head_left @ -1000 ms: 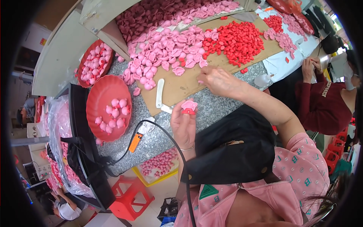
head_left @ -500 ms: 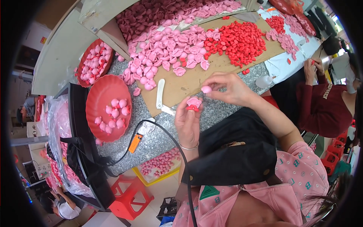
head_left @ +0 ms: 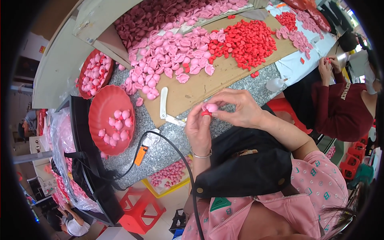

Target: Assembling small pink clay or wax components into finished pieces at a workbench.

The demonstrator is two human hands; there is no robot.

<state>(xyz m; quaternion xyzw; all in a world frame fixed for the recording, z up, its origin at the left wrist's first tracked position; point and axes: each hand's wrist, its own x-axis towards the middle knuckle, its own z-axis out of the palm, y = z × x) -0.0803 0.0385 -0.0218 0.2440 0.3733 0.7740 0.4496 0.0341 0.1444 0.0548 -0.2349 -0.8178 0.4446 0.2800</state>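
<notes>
My left hand (head_left: 198, 130) and my right hand (head_left: 234, 108) meet above the front edge of the speckled grey table (head_left: 160, 150). Together their fingertips pinch a small pink flower bud with a red base (head_left: 209, 108). On the brown cardboard sheet (head_left: 200, 86) beyond my hands lie a heap of pink petals (head_left: 168, 64) and a heap of small red pieces (head_left: 246, 42). A white-handled knife (head_left: 164, 106) rests on the cardboard's near edge, left of my hands.
A red plate (head_left: 102, 102) with several finished pink buds sits at left, a second red dish (head_left: 94, 74) behind it. A glue gun (head_left: 144, 148) with a black cord lies near the edge. A yellow tray (head_left: 172, 176) of buds sits below. A person in dark red (head_left: 340, 104) works at right.
My right hand has come back from the cardboard toward my left hand with a pink petal. Both hands now press together on the bud.
</notes>
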